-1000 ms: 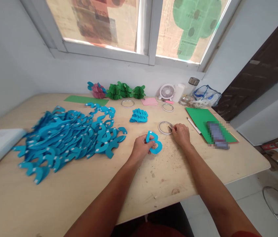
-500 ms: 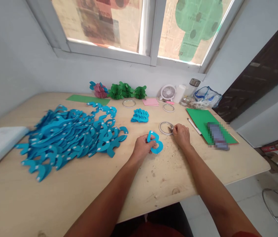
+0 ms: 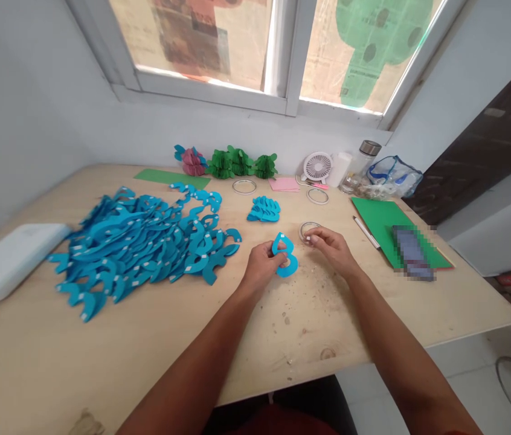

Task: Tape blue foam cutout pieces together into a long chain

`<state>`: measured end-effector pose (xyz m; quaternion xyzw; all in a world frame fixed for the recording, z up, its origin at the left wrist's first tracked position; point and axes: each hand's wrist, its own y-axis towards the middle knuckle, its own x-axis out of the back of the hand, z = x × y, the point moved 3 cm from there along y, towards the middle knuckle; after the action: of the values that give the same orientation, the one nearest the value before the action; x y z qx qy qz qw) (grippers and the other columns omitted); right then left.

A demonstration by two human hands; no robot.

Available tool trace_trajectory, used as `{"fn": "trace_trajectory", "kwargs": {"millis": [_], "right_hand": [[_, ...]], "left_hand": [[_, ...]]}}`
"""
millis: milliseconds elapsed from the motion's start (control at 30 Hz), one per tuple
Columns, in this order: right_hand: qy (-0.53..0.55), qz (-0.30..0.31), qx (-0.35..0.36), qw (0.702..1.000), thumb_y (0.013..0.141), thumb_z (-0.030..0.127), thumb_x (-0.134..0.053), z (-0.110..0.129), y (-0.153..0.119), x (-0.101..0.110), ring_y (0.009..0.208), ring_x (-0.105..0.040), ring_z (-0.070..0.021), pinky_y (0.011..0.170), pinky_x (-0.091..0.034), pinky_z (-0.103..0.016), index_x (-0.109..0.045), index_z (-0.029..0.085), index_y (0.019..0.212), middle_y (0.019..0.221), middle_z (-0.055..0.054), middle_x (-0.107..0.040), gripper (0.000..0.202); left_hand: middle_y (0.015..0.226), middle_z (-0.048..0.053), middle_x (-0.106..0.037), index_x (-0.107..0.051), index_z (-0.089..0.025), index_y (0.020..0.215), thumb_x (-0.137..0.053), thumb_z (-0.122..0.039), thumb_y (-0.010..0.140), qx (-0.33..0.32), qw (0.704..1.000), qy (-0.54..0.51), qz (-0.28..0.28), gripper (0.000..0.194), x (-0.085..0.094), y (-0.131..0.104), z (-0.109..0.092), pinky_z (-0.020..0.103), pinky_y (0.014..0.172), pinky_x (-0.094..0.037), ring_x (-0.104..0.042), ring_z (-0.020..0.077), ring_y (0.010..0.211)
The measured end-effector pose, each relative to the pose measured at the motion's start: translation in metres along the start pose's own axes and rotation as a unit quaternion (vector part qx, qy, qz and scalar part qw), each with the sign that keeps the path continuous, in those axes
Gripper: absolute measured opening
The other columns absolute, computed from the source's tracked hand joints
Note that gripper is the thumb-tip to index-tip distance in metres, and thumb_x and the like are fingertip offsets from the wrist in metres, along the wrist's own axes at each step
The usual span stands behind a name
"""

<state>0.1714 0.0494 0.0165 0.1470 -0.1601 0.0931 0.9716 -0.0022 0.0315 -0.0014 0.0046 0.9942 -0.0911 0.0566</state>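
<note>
My left hand [image 3: 262, 266] pinches a blue paper cutout [image 3: 289, 266] shaped like a figure 3 or B, with a small white square at its top end. To its right, the fingers of my right hand [image 3: 333, 246] are closed on a small white piece [image 3: 308, 239], perhaps a bit of tape. Right behind those fingertips lies a tape roll [image 3: 303, 229], partly covered by the hand. A large pile of blue paper cutouts [image 3: 142, 241], many marked with white squares, spreads out on the left. A small stack of blue cutouts [image 3: 264, 209] lies beyond my left hand.
Two more tape rolls, one left [image 3: 244, 186] and one right [image 3: 318, 196], lie farther back. Folded green paper pieces [image 3: 240, 162], a fan [image 3: 318, 167] and a bottle [image 3: 364, 160] line the wall. Green sheets [image 3: 382, 223], a white pen [image 3: 366, 232] and a blurred phone-like object [image 3: 412, 251] lie right.
My right hand has moved slightly left from the tape roll toward the cutout, and a white piece now shows at its fingertips. The left hand keeps the cutout. The view has shifted a little.
</note>
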Motion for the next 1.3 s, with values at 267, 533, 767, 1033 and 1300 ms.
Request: {"fn": "trace_trajectory", "kwargs": {"millis": [267, 533, 767, 1033, 1300], "right_hand": [[-0.014, 0.153, 0.010, 0.988, 0.086, 0.038, -0.047, 0.020, -0.006, -0.012, 0.097, -0.056, -0.0177, 0.082, -0.043, -0.030, -0.065, 0.020, 0.101, 0.105, -0.006, -0.062, 0.029], [0.033, 0.130, -0.001, 0.991, 0.085, 0.041, -0.049, 0.012, -0.004, -0.017, 0.090, -0.057, -0.0177, 0.082, -0.043, -0.030, -0.068, 0.016, 0.092, 0.095, -0.007, -0.065, 0.032], [0.054, 0.047, -0.013, 0.997, 0.082, 0.041, -0.053, 0.010, -0.002, -0.013, 0.080, -0.057, -0.0155, 0.076, -0.045, -0.029, -0.069, 0.019, 0.087, 0.084, -0.004, -0.064, 0.028], [0.035, 0.021, 0.002, 0.999, 0.082, 0.041, -0.053, 0.003, -0.001, -0.014, 0.077, -0.057, -0.0155, 0.073, -0.045, -0.030, -0.069, 0.019, 0.084, 0.082, -0.003, -0.065, 0.028], [0.000, 0.001, 0.032, 0.999, 0.083, 0.038, -0.052, 0.000, -0.001, -0.016, 0.076, -0.060, -0.0163, 0.071, -0.047, -0.030, -0.069, 0.019, 0.084, 0.079, -0.003, -0.067, 0.025]], "left_hand": [[0.057, -0.003, -0.059, -0.065, -0.014, 0.069, -0.060, -0.013, 0.053, -0.012, 1.000, 0.016, 0.000, 0.017, 0.002, 0.001, -0.002, 0.020, 0.052, -0.041, -0.053, 0.0102, 0.054], [0.076, 0.005, -0.067, -0.066, -0.013, 0.086, -0.068, -0.018, 0.055, 0.010, 0.999, -0.041, 0.026, 0.031, -0.003, -0.001, 0.000, 0.024, 0.058, -0.048, -0.059, 0.0144, 0.066], [0.067, 0.005, -0.063, -0.063, -0.011, 0.083, -0.068, -0.026, 0.063, 0.085, 0.987, -0.085, 0.109, 0.025, -0.006, -0.004, 0.005, 0.025, 0.051, -0.048, -0.058, 0.0126, 0.055], [0.061, 0.004, -0.061, -0.061, -0.012, 0.075, -0.071, -0.029, 0.060, 0.100, 0.979, -0.088, 0.156, 0.025, -0.006, -0.004, 0.010, 0.020, 0.044, -0.039, -0.054, 0.0095, 0.049], [0.059, 0.001, -0.056, -0.060, -0.012, 0.073, -0.071, -0.027, 0.058, 0.092, 0.983, -0.085, 0.134, 0.024, -0.005, -0.005, 0.007, 0.020, 0.042, -0.036, -0.050, 0.0082, 0.047]]}}
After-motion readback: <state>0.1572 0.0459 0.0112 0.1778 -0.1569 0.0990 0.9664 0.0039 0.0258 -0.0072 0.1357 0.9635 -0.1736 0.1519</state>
